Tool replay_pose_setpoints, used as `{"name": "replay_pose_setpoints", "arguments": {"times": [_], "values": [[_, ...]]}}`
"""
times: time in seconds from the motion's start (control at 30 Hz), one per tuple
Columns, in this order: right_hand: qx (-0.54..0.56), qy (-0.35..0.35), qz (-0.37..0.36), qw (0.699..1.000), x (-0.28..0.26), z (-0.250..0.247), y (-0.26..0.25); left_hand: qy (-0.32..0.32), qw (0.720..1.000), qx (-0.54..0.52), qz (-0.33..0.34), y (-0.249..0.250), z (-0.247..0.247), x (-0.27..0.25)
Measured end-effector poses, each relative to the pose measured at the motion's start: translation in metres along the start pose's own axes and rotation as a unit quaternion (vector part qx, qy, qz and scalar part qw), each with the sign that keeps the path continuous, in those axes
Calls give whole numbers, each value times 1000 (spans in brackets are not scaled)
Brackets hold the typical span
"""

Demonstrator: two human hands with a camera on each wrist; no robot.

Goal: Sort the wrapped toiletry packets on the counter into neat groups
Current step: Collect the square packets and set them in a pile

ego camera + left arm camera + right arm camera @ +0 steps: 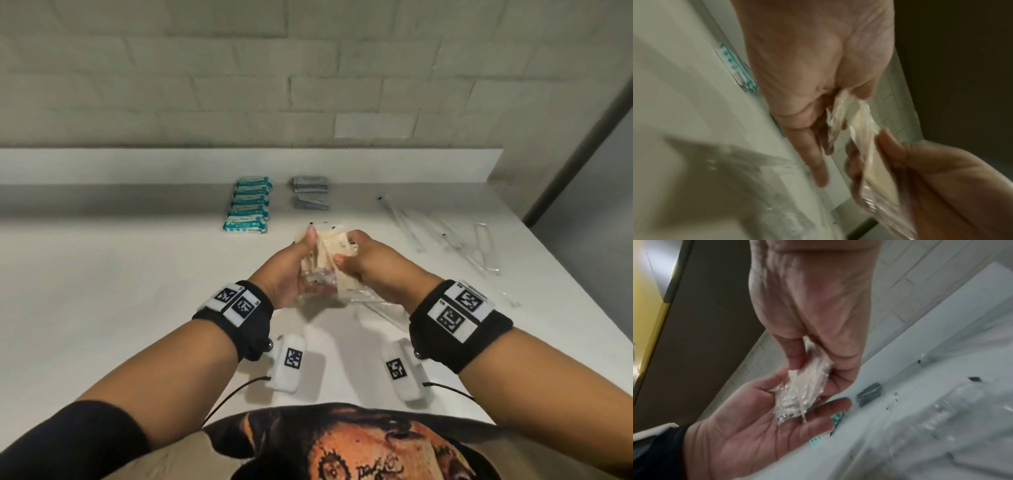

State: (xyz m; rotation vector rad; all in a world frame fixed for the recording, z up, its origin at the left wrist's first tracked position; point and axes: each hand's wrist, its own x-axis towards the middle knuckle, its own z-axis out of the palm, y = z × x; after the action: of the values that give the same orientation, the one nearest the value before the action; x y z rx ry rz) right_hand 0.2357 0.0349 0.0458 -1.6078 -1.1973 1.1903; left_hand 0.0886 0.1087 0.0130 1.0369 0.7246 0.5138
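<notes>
Both hands hold one bundle of clear-wrapped cream packets (pixel 325 260) above the middle of the white counter (pixel 137 274). My left hand (pixel 303 255) cradles the bundle from the left with its thumb over the top. My right hand (pixel 347 251) pinches it from the right. In the right wrist view the right hand (pixel 812 363) pinches the packets (pixel 797 395) lying on the left hand's palm (pixel 748 431). In the blurred left wrist view the bundle (pixel 861 129) sits between the left hand (pixel 818 113) and the right hand (pixel 931 178).
A column of teal packets (pixel 248 205) lies by the back ledge, with two stacks of grey packets (pixel 310 195) to its right. Long clear-wrapped items (pixel 452 236) are scattered at the right, and more clear wrappers (pixel 380 308) lie under my right wrist. The counter's edge runs diagonally at the right.
</notes>
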Motion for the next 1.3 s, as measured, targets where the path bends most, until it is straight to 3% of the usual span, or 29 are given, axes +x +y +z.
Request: {"name": "replay_pose_setpoints", "arguments": {"times": [0.1,0.2,0.4,0.5,0.6,0.67,0.73,0.8,0.87,0.93,0.97,1.07,1.1,1.2,1.3], "values": [[-30,33,-50,998,8,3,-6,-65,996,8,53,7,6,3],[-52,111,-81,989,12,-2,-6,-76,995,6,72,9,4,6],[57,133,-52,988,11,-4,1,-57,992,-2,109,13,6,6],[148,99,-64,982,7,-6,3,-35,991,-3,130,14,9,6],[130,69,-61,987,3,-12,1,-5,991,-6,135,13,10,4],[123,115,-92,981,3,-13,-3,31,991,-15,126,14,9,4],[112,182,-165,963,3,-15,-7,73,993,-30,91,18,8,3],[-16,230,-277,933,3,-18,-9,65,996,-45,34,20,5,2],[-212,215,-390,870,4,-21,-6,35,998,-57,13,21,4,-1],[-350,183,-441,806,3,-22,1,30,997,-61,33,20,4,-2],[-356,167,-427,814,1,-21,2,37,997,-51,50,21,4,-2],[-192,130,-276,933,-2,-26,-3,60,993,-3,98,23,7,-4],[-123,123,-222,959,-1,-28,-8,64,992,13,110,23,8,-4],[-37,73,-111,990,7,-32,-23,52,989,52,132,22,11,-6],[-70,38,-87,993,12,-36,-31,39,987,73,136,22,12,-7]]}}
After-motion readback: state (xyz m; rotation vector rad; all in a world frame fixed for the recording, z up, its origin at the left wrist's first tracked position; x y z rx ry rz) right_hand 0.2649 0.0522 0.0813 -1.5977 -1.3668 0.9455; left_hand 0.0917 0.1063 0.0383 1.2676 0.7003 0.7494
